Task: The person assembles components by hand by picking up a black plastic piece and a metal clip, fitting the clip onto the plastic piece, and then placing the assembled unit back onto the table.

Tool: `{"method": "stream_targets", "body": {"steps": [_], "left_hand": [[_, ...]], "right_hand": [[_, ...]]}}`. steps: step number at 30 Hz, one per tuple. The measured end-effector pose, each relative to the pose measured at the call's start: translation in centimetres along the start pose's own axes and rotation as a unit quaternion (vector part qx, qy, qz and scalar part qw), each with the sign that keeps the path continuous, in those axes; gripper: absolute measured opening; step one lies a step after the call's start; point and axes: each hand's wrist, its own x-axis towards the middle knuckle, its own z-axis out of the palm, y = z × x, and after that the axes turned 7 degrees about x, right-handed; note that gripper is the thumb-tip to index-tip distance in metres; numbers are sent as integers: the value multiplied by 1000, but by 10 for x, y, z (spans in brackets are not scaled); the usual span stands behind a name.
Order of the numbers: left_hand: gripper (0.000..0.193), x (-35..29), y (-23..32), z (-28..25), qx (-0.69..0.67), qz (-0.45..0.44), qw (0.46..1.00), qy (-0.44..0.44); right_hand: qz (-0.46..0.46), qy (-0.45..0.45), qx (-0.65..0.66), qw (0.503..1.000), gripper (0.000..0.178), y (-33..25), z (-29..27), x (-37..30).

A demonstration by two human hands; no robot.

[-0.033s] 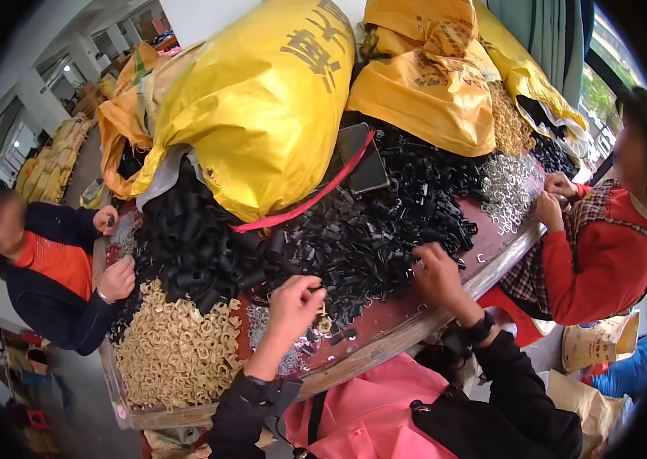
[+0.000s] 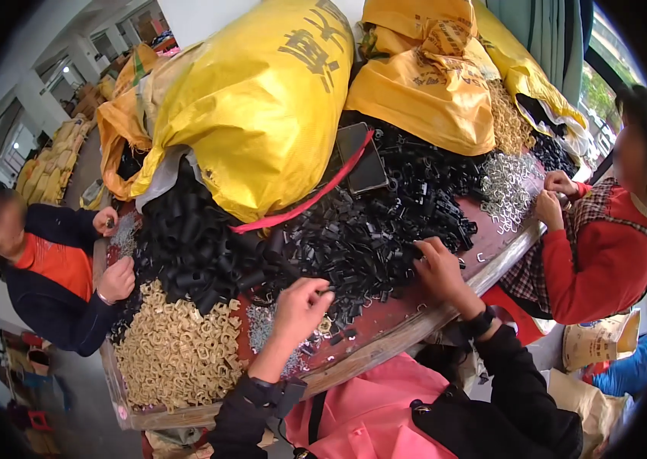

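Note:
In front of me my left hand [image 2: 298, 312] is closed, thumb and fingers pinched on a small black plastic piece [image 2: 326, 289], mostly hidden by the fingertips. My right hand [image 2: 443, 272] reaches to the right edge of a heap of small black plastic pieces [image 2: 350, 256]; its fingers are bent and apart, and nothing shows held in them. Beside my left wrist lies a pile of small grey metal parts [image 2: 259, 321]. A small brass-coloured part [image 2: 326, 325] lies just right of the left hand.
Gold-coloured clips [image 2: 174, 352] cover the near left corner; black tubes [image 2: 186, 245] are heaped behind them. Silver hooks [image 2: 508, 191] lie at right. Yellow sack [image 2: 262, 107] and orange sack [image 2: 430, 99] stand behind. Co-workers sit left and right. A wooden edge [image 2: 385, 348] borders the table.
My left hand has shifted slightly right, and the fingers of my right hand have moved a little at the black heap. Other things look the same.

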Motion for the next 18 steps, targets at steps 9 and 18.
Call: {"method": "stream_targets", "body": {"steps": [9,18], "left_hand": [[20,-22,14,22,-33,52,995,-74],[25,-79,17,20,-121,-43,990,-61]], "right_hand": [[24,-55,-84,995,24,33,-3,6],[40,-6,43,998,16,0,-27,10]]}}
